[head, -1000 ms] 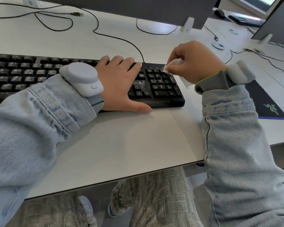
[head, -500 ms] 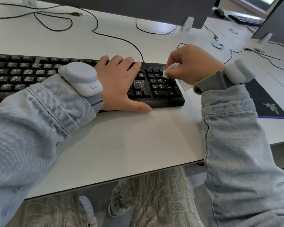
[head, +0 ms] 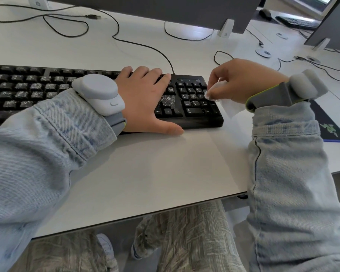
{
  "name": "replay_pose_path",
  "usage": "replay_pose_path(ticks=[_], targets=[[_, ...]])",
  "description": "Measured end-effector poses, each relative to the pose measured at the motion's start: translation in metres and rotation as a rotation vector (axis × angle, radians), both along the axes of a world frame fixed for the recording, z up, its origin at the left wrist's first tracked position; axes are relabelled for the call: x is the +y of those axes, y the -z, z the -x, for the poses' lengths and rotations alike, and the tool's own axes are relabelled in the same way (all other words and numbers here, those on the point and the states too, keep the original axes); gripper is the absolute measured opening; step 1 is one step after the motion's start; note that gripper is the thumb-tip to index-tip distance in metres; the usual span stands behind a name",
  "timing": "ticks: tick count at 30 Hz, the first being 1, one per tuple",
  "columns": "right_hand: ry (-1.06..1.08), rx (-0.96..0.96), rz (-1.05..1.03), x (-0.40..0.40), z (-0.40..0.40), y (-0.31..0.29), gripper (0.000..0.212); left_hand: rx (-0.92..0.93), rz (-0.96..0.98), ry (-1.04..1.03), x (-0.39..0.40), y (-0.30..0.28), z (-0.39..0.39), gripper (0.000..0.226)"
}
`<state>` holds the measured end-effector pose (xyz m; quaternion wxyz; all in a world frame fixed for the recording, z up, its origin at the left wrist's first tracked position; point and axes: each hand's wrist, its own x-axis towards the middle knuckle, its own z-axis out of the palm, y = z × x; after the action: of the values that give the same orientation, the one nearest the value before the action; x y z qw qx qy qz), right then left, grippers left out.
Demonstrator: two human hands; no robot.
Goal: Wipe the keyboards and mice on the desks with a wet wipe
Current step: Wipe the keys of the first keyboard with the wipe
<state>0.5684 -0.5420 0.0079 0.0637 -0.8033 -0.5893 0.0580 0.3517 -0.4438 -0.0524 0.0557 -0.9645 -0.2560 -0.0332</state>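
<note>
Currently, the black keyboard [head: 90,89] is lying flat on the white desk [head: 145,169], running from the left edge of the view to a point just short of the right hand [head: 243,81]. Its cable [head: 145,46] is leaving the rear edge and curving away across the desk toward the monitor stand [head: 226,28].

The left hand [head: 143,101] is resting palm-down on the keyboard, between the main key block and the numeric pad. Its fingers are lying straight and close together over the upper key rows, and the thumb is extending sideways along the front edge of the keyboard, touching the desk.

The right hand is hovering over the right end of the keyboard, with its fingers curled and pinching a white wet wipe [head: 220,95]. One bunched end of the wipe is touching the keys of the numeric pad; the loose end is hanging below the wrist, beside the right edge of the keyboard.

Each wrist is carrying a grey strapped device, and both arms are covered by light denim sleeves [head: 47,144].

A dark mouse mat [head: 330,124] with a green logo is lying to the right, partly hidden behind the right sleeve. On the far desk at the upper right, a second keyboard [head: 296,22] and a mouse [head: 265,12] are sitting near each other. Loose cables are trailing across the desk at the upper left.
</note>
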Motion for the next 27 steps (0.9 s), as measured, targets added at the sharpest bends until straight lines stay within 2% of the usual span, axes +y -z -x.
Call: replay_pose_path(ticks=[8, 14, 19, 27], targets=[[-0.01, 0.014, 0.059, -0.003, -0.003, -0.002, 0.014, -0.004, -0.005, 0.0, -0.001, 0.001, -0.001, 0.14], [-0.055, -0.001, -0.22, 0.012, 0.001, 0.006, 0.011, 0.0, 0.001, -0.004, -0.001, 0.0, -0.001, 0.141], [-0.231, 0.045, -0.296, 0.022, 0.026, 0.008, 0.015, -0.006, -0.006, -0.003, 0.0, 0.001, -0.001, 0.14], [-0.231, -0.13, -0.247, 0.029, 0.027, 0.012, 0.017, -0.013, -0.005, -0.003, 0.0, 0.001, -0.002, 0.14]])
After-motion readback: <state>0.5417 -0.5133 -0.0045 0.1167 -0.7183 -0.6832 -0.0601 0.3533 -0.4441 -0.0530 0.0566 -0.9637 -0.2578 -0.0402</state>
